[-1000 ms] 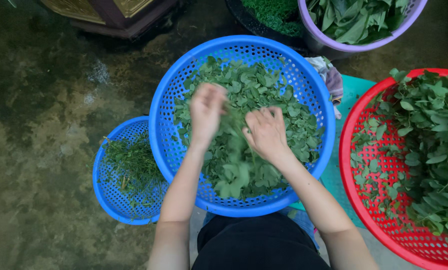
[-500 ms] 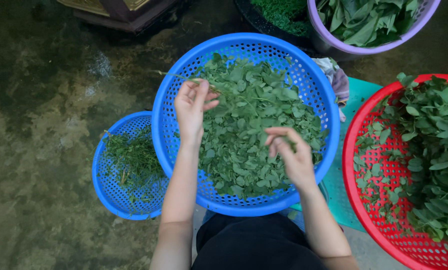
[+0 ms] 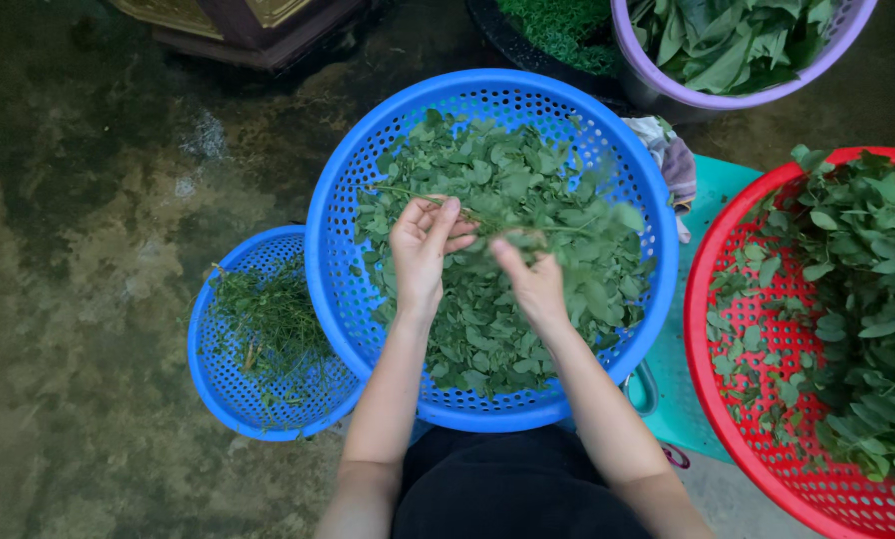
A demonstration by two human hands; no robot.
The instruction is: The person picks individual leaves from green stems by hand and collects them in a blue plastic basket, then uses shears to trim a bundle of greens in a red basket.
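Big blue basket (image 3: 340, 279) sits centre on the wet floor (image 3: 88, 250), approx. half full of small loose green leaves (image 3: 507, 180). Small blue basket (image 3: 223, 384) is tucked just under its left rim w/ thin stems and scraps (image 3: 268, 319) inside. Red basket (image 3: 737, 399) at right holds leafy sprigs (image 3: 867, 289), bunched toward its far side; its right part is cut off by the frame. Purple tub (image 3: 697, 98) at top right has broad leaves (image 3: 737, 40), top cut off. Dark tray (image 3: 507, 45) beside it holds fine green stuff, hard to make out. Left hand (image 3: 423, 250) and right hand (image 3: 532, 279) are over the big basket, both pinching a thin sprig (image 3: 487, 222) between them; the stem runs off to the left past the left hand. Right fingertips are partly hidden by leaves. Crumpled cloth (image 3: 672, 160) is wedged btw. big basket and purple tub. Teal board (image 3: 702, 200) lies under the red and big blue baskets, mostly covered. Dark wooden furniture base (image 3: 248, 25) at top left, cut off.
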